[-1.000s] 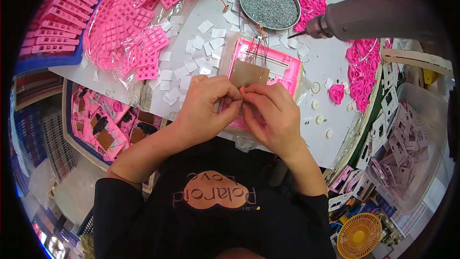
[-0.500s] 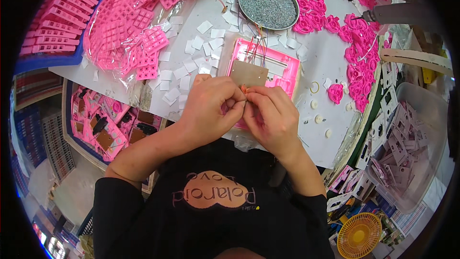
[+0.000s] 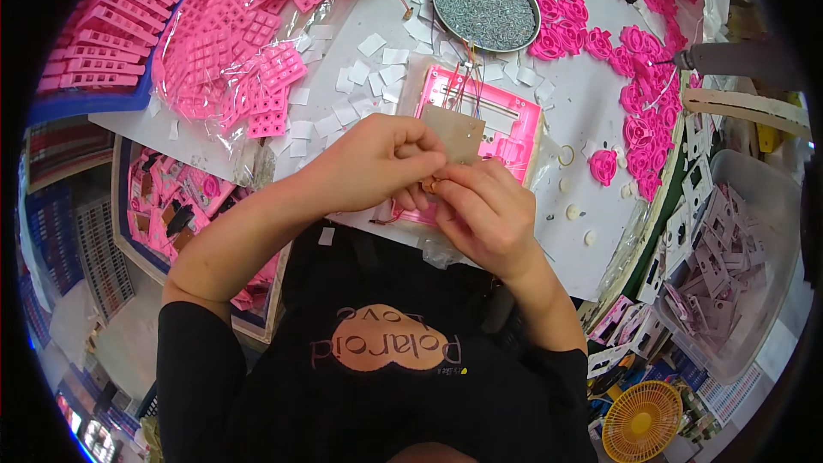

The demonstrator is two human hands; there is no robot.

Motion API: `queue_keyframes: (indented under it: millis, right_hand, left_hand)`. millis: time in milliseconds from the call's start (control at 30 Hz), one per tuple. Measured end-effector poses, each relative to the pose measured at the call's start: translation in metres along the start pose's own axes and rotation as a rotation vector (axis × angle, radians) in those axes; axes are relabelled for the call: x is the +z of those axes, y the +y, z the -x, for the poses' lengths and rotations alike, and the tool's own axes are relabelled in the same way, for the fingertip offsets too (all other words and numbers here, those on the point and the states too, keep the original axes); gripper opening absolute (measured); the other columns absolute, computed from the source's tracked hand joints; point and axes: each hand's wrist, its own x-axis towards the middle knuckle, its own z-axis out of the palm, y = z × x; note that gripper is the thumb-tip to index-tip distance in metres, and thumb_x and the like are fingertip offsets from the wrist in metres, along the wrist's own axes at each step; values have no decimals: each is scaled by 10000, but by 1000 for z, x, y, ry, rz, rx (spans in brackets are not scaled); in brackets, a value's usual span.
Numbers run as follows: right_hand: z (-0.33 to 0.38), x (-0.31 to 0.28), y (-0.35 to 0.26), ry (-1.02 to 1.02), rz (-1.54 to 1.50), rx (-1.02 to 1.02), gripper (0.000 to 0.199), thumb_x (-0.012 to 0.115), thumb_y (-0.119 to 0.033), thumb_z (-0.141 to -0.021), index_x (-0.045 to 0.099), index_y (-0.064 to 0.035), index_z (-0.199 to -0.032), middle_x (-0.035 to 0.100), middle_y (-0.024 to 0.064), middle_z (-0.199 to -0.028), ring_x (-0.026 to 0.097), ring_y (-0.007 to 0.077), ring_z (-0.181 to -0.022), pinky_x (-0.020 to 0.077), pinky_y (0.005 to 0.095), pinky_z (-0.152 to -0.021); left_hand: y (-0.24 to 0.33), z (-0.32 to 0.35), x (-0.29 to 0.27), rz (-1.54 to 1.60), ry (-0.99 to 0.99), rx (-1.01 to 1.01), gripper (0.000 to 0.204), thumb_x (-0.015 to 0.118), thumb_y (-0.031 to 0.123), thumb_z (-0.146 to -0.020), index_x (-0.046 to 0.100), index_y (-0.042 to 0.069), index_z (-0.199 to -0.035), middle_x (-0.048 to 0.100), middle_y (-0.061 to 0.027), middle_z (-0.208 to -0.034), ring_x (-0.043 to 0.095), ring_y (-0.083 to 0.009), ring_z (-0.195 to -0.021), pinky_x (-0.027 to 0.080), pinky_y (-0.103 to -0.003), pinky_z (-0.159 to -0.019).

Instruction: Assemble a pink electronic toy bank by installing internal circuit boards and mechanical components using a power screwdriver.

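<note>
Near the front of the white table [image 3: 570,259], a pink case [image 3: 513,147] lies beneath the person's hands, which hide its near part. The right hand [image 3: 489,210] pinches a small orange piece [image 3: 429,186] between its fingertips. The left hand [image 3: 394,159] curls just beside it; whether it also grips the piece, one cannot tell. The piece looks very light and easy to drop, best taken by its edges with fingertips. The case seems light, stiff and smooth, and its outer rim offers a safe hold; the thin wires [image 3: 467,86] above the brown board [image 3: 454,130] look fragile and call for no pulling.

Counted: one case, one brown board, one bowl [image 3: 538,27] of screws [image 3: 487,7], one power screwdriver [image 3: 729,60], and one pink ring [image 3: 603,166] apart from its pile. The white slips [image 3: 371,44] are too many to count.
</note>
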Motion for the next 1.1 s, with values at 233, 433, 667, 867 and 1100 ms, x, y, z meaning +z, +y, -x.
queue_keyframes:
  millis: [233,433,667,867,1100]
  right_hand:
    - [4,-2,-4,-12,104,-1,265,780,-50,-626,695,-52,-877,674,41,-980,617,233,-825,510,309,-594]
    - [5,-2,-12,-239,225,19,153,716,-95,-658,669,-85,-804,566,9,-814,578,215,-787,487,308,-551]
    - [7,4,-10,-290,250,-9,166,661,-130,-658,677,-91,-818,547,16,-800,592,213,-820,518,307,-572]
    - [1,-15,-24,-539,196,138,313,649,-111,-724,716,-82,-1028,576,22,-885,586,216,-870,530,331,-620]
    - [10,-15,-20,-461,157,137,385,681,-78,-731,709,-65,-1115,579,28,-881,582,225,-832,519,343,-622]
  left_hand:
    - [1,-1,2,-585,50,363,185,661,13,-880,614,5,-1059,651,-61,-810,676,-186,-767,528,-322,-672]
    - [-24,-6,4,-916,135,699,229,675,19,-809,589,63,-1016,624,-117,-872,638,-345,-822,505,-427,-686]
    - [-24,-1,6,-992,157,664,253,681,38,-808,539,76,-1013,620,-136,-898,618,-384,-836,496,-453,-679]
    - [-14,-2,3,-634,185,267,269,701,27,-844,535,63,-1053,578,-83,-848,601,-244,-728,473,-358,-633]
    - [-37,35,7,-829,565,606,456,785,157,-835,551,14,-1200,564,-115,-908,582,-245,-782,470,-377,-685]
